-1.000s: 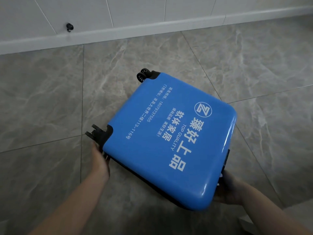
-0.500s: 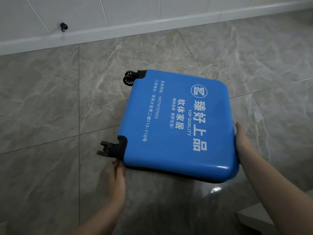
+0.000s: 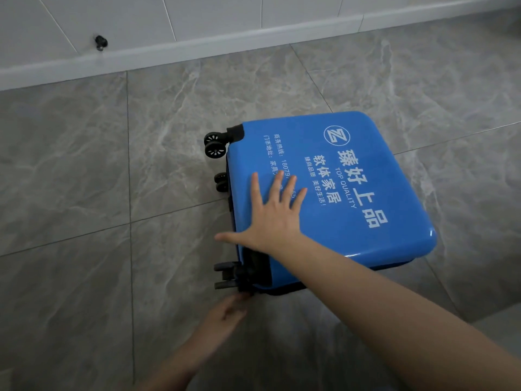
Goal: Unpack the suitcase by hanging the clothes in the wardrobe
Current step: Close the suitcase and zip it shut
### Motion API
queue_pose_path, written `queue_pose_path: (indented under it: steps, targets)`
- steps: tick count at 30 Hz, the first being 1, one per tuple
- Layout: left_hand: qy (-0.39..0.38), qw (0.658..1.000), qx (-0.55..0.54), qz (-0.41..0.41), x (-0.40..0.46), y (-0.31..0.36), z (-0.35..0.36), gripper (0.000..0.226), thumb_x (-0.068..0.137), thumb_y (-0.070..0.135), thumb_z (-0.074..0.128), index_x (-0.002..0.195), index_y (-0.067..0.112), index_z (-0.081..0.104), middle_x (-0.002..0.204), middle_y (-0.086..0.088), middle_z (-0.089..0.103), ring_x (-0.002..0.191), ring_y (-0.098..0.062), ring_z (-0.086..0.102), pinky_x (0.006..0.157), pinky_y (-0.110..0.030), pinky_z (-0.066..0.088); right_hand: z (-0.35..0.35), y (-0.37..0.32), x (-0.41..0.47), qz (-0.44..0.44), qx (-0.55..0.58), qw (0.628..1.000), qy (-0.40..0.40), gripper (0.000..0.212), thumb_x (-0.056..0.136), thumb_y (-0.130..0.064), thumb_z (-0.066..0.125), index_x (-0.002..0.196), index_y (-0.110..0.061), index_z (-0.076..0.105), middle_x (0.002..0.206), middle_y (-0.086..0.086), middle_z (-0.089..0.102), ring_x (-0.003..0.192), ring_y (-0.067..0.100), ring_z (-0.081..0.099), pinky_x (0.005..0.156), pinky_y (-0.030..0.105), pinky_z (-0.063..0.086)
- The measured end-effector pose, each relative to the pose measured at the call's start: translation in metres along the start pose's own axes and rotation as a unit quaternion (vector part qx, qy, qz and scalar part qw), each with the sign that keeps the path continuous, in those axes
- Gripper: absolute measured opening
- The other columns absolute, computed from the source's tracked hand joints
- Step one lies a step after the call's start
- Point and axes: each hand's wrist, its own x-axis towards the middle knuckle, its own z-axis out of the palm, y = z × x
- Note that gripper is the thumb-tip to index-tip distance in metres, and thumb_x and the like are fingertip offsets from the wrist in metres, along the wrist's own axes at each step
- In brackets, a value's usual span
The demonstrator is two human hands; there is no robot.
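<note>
**Now: blue suitcase lying shut on the tiles, our two hands at its wheel end**

Right now we are looking down at the glossy blue hard-shell suitcase (image 3: 346,193), which is lying flat and closed on the grey marble-patterned tiled floor (image 3: 84,193), its broad printed face turned up. White lettering and a round white logo are showing across that face, with the words TOP QUALITY among them. The case is sitting right of the middle of our view, well apart from the white skirting board (image 3: 197,49) that is running along the foot of the white tiled wall (image 3: 141,15).

We are laying our right hand (image 3: 275,218) flat on the blue lid near its wheel end, with the fingers straight and spread wide and the thumb sticking out past the lid's left edge. It is gripping nothing.

Our left hand (image 3: 225,313) is reaching low, just beside the nearest black caster wheel (image 3: 234,275) at the corner closest to us. It is blurred, so we cannot tell how its fingers are lying or whether they are touching the wheel.

Two more black caster wheels are showing along the left edge, one at the far corner (image 3: 215,144) and one partway down (image 3: 221,182). A small dark door stopper (image 3: 100,42) is jutting from the wall just above the skirting.
</note>
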Motion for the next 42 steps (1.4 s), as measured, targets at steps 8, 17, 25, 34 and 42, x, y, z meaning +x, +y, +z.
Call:
queue_pose_path:
  steps: [8,17,25,34,42]
  targets:
    - [0.285,0.957,-0.049,-0.036,0.036,-0.007,-0.073,0.025,0.095,0.004,0.048,0.104,0.021,0.063,0.109,-0.008,0.065,0.1,-0.026,0.063,0.088,-0.042,0.049,0.011,0.02,-0.007,-0.095,-0.063,0.993,0.026,0.121,0.068,-0.078,0.05,0.154,-0.025,-0.017,0.156,0.03,-0.02,0.138,0.061,-0.019,0.107,0.074,-0.001]
    - [0.473,0.871,-0.093,0.091,0.067,0.089,-0.124,0.031,0.095,0.007,0.041,0.116,0.017,0.062,0.116,0.0,0.065,0.101,-0.017,0.061,0.082,-0.027,0.044,-0.012,0.136,-0.035,-0.371,-0.14,0.917,-0.054,0.122,0.067,-0.055,0.068,0.156,-0.029,-0.01,0.162,0.009,-0.022,0.147,0.038,-0.021,0.121,0.054,-0.002]
    - [0.1,0.99,0.004,0.097,0.085,0.072,-0.1,0.069,0.09,-0.019,0.041,0.15,0.015,0.032,0.148,0.0,0.042,0.135,-0.02,0.043,0.097,-0.027,0.043,-0.019,0.172,-0.049,-0.304,-0.207,0.929,-0.046,0.129,0.064,-0.051,0.077,0.155,-0.032,-0.012,0.163,0.005,-0.02,0.151,0.029,-0.013,0.119,0.06,0.007]
    - [0.092,0.993,-0.049,0.062,0.072,0.068,-0.069,0.06,0.096,-0.01,0.043,0.149,0.017,0.032,0.124,0.0,0.048,0.093,-0.001,0.052,0.061,-0.011,0.05,-0.004,0.154,-0.044,-0.177,-0.145,0.974,-0.006,0.133,0.062,-0.07,0.075,0.154,-0.035,-0.015,0.164,0.008,-0.011,0.151,0.037,-0.005,0.117,0.064,0.011]
    - [0.123,0.983,0.118,0.072,0.071,0.067,-0.077,0.041,0.093,0.001,0.058,0.134,0.007,0.053,0.118,-0.006,0.062,0.099,-0.015,0.057,0.081,-0.021,0.043,-0.009,0.157,-0.055,-0.173,-0.14,0.975,0.011,0.133,0.06,-0.069,0.076,0.155,-0.035,-0.011,0.165,0.008,-0.005,0.151,0.037,0.001,0.116,0.064,0.014]
